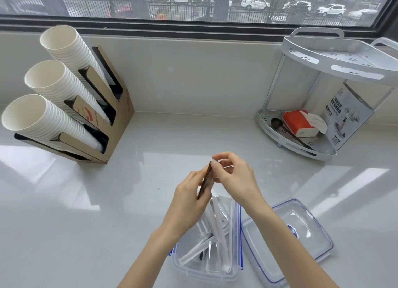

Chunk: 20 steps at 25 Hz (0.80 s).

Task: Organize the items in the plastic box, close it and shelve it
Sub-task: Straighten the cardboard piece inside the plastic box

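Both hands are up over the box (206, 272), squaring a thin brown packet (205, 181) edge-on. Left hand (189, 198) pinches its lower end; right hand (233, 175) fingers pinch the top end, likely aligning it before it goes in. The box sits open on the table (86, 201), near edge, with white wrapped straws (219, 229) lying crossed inside, unsorted. Lid (288, 236) lies just right of it, within reach for closing. Rack (336, 59) at far right, top tier free, is probably the shelving spot.

pale counter (150, 149) with cup holder (86, 124), corner rack (301, 141), plastic box (206, 264), lid (286, 240)
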Motion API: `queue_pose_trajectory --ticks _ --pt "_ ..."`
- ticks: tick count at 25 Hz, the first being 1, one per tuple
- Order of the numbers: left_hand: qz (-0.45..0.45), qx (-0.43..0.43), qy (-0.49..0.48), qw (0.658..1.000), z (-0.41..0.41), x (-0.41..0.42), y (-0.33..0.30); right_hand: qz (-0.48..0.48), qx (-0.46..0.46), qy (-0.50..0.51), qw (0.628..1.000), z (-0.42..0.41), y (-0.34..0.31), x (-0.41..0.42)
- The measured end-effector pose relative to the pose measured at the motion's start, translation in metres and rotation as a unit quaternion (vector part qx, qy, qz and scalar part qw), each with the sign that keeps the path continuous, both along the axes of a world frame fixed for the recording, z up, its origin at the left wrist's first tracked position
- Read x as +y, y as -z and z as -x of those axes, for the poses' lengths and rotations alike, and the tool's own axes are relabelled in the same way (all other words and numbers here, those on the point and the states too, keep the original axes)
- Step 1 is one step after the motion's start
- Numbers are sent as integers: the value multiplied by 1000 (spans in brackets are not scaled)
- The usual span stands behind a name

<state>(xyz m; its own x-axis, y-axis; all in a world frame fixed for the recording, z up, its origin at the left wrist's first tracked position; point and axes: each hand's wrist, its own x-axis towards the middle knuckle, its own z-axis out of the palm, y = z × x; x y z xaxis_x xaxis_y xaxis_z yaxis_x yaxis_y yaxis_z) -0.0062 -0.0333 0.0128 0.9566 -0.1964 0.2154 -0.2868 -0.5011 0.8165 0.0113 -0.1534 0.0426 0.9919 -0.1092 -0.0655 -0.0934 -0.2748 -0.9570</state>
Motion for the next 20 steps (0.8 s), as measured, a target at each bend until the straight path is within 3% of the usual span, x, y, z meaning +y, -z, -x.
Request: queue_pose_trajectory --ticks 4,8,15,18,20 --pt "-21 11 -79 997 0 16 -2 -21 20 -48 998 1 15 3" --pt "-45 53 -162 984 2 41 5 94 69 -97 988 7 36 5" --pt "-25 134 -190 972 14 57 16 318 54 -287 902 21 62 25" --pt "-26 150 -186 971 16 57 21 409 58 -316 854 25 67 29" --pt "-29 157 -182 970 17 57 23 431 58 -320 842 27 69 28"
